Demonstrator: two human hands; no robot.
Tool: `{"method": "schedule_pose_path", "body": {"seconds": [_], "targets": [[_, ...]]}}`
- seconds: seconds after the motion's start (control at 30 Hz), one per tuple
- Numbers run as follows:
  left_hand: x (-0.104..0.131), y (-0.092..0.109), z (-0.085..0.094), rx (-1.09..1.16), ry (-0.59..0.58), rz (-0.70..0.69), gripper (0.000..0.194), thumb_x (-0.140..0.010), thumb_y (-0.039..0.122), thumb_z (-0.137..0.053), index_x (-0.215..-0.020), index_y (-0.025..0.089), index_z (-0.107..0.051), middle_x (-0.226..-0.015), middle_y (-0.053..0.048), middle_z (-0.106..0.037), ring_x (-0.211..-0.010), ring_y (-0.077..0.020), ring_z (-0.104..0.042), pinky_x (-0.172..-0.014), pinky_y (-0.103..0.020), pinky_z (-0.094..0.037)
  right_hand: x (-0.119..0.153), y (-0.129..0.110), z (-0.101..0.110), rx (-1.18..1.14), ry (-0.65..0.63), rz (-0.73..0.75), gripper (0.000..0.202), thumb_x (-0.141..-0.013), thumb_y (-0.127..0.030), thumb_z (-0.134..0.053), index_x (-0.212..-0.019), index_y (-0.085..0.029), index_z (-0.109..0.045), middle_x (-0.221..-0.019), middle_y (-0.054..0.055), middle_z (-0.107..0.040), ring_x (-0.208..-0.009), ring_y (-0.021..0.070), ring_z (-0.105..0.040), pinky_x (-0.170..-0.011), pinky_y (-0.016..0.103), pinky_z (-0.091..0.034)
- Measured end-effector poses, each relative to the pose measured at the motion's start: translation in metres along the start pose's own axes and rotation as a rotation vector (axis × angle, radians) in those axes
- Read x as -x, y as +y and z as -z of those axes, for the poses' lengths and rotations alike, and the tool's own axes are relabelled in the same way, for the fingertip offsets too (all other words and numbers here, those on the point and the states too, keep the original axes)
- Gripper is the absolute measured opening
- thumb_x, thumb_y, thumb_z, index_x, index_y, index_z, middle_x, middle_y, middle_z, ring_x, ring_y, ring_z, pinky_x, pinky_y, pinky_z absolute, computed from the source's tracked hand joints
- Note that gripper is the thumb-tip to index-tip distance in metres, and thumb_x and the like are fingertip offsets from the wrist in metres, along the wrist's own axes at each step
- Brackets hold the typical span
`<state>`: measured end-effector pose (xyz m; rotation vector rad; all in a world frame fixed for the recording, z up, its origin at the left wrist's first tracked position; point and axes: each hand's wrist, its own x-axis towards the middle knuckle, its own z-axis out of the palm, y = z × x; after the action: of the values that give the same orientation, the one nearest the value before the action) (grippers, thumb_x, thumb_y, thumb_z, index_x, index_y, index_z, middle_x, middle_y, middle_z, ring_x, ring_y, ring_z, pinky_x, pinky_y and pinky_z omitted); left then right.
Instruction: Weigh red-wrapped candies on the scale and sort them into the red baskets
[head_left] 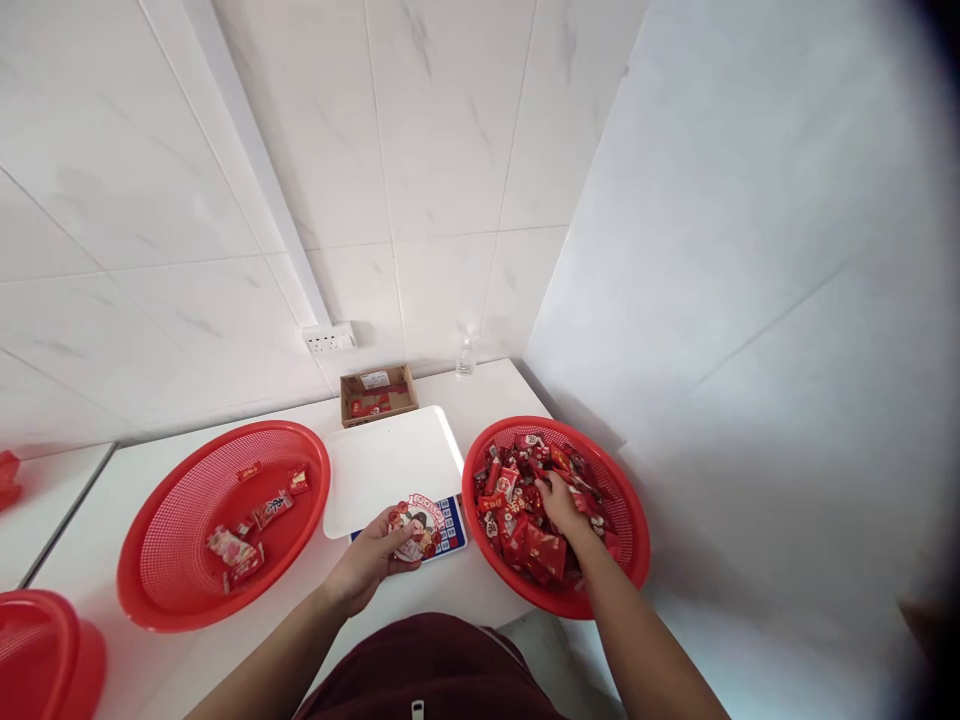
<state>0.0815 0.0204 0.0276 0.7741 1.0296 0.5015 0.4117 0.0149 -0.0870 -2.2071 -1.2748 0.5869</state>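
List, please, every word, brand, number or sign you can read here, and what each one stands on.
None can be read with certainty.
Printed item in the left hand: banner lettering, too small.
Blue keypad: key markings, too small.
Packets in the right basket: printed characters, too small.
Packets in the left basket: print too blurred.
Label on the cardboard box: too small.

Well beyond the left fingers (pixel 399 538), a small cardboard box (pixel 354 389) is standing on the worktop (pixel 496 388). Farther off and leftward of those fingers, a wall socket (pixel 330 339) is sitting on the tiled wall (pixel 457 130), with a white conduit (pixel 251 140) running up from it. Beyond and between the left and right fingers (pixel 553 489), a clear bottle (pixel 465 359) is standing; a pale wall (pixel 750 250) is rising rightward of the right fingers.
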Motion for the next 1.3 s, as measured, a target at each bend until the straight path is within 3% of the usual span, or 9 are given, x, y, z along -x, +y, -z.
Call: {"method": "schedule_pose_path", "body": {"seconds": [0.13, 0.3, 0.5, 0.8, 0.97, 1.03, 1.17, 1.3], "targets": [[0.000, 0.002, 0.001, 0.011, 0.021, -0.019, 0.051, -0.068, 0.042, -0.072, -0.112, 0.024, -0.053, -0.107, -0.007, -0.066, -0.096, -0.0214, -0.064, -0.075, -0.031, -0.050, -0.002, 0.010, 0.018, -0.042, 0.001, -0.019, 0.041, -0.082, -0.035, -0.033, -0.100, -0.013, -0.064, -0.100, 0.014, -0.068, -0.096, 0.0248, -0.062, -0.090, 0.038, -0.045], [0.001, 0.002, 0.004, 0.036, 0.067, -0.010, 0.060, -0.067, 0.039, -0.073, -0.119, 0.027, -0.046, -0.111, -0.007, -0.064, -0.095, -0.0200, -0.064, -0.074, -0.031, -0.052, 0.000, -0.002, 0.032, -0.137, 0.110, -0.056, 0.050, -0.084, -0.040, -0.033, -0.119, -0.013, -0.058, -0.125, 0.014, -0.059, -0.117, 0.0246, -0.052, -0.101, 0.038, -0.037], [0.000, 0.000, 0.013, 0.077, 0.122, -0.003, 0.064, -0.066, 0.034, -0.075, -0.122, 0.026, -0.044, -0.105, -0.006, -0.065, -0.089, -0.0190, -0.065, -0.072, -0.031, -0.053, 0.002, -0.011, 0.046, -0.069, 0.160, -0.057, 0.054, -0.087, -0.042, -0.029, -0.125, -0.013, -0.054, -0.128, 0.015, -0.057, -0.118, 0.0262, -0.051, -0.100, 0.038, -0.037], [0.008, -0.010, 0.033, 0.132, 0.171, -0.010, 0.065, -0.069, 0.031, -0.072, -0.125, 0.026, -0.041, -0.103, -0.006, -0.066, -0.086, -0.0182, -0.066, -0.071, -0.029, -0.053, -0.003, -0.014, 0.052, 0.017, 0.191, -0.087, 0.052, -0.089, -0.041, -0.028, -0.123, -0.015, -0.056, -0.122, 0.016, -0.060, -0.113, 0.0286, -0.054, -0.095, 0.040, -0.039], [0.016, -0.015, 0.039, 0.165, 0.238, 0.002, 0.075, -0.070, 0.026, -0.070, -0.134, 0.028, -0.031, -0.102, -0.005, -0.065, -0.079, -0.0157, -0.066, -0.072, -0.030, -0.052, -0.010, -0.025, 0.044, -0.149, 0.271, -0.134, 0.050, -0.086, -0.042, -0.033, -0.117, -0.013, -0.059, -0.121, 0.016, -0.061, -0.113, 0.0293, -0.055, -0.095, 0.042, -0.042], [0.018, -0.018, 0.041, 0.166, 0.249, 0.009, 0.071, -0.070, 0.024, -0.068, -0.132, 0.026, -0.032, -0.102, -0.007, -0.065, -0.081, -0.0166, -0.066, -0.072, -0.031, -0.052, -0.010, -0.038, 0.029, -0.357, 0.174, -0.152, 0.047, -0.085, -0.044, -0.035, -0.114, -0.015, -0.059, -0.111, 0.015, -0.066, -0.101, 0.0270, -0.062, -0.084, 0.039, -0.050], [0.016, -0.020, 0.044, 0.147, 0.255, -0.003, 0.057, -0.070, 0.021, -0.066, -0.121, 0.020, -0.042, -0.102, -0.008, -0.065, -0.085, -0.0186, -0.065, -0.072, -0.030, -0.052, 0.000, -0.093, -0.016, -0.730, -0.244, -0.183, 0.036, -0.082, -0.048, -0.046, -0.103, -0.021, -0.058, -0.094, 0.011, -0.071, -0.072, 0.0216, -0.068, -0.057, 0.034, -0.055], [0.002, -0.011, 0.044, 0.160, 0.256, -0.079, 0.055, -0.072, 0.019, -0.065, -0.121, 0.020, -0.041, -0.107, -0.010, -0.063, -0.090, -0.0192, -0.065, -0.076, -0.031, -0.052, 0.007, -0.156, -0.057, -0.940, -0.391, -0.148, 0.031, -0.083, -0.046, -0.046, -0.099, -0.022, -0.056, -0.096, 0.009, -0.070, -0.076, 0.0199, -0.068, -0.061, 0.033, -0.056]]}}
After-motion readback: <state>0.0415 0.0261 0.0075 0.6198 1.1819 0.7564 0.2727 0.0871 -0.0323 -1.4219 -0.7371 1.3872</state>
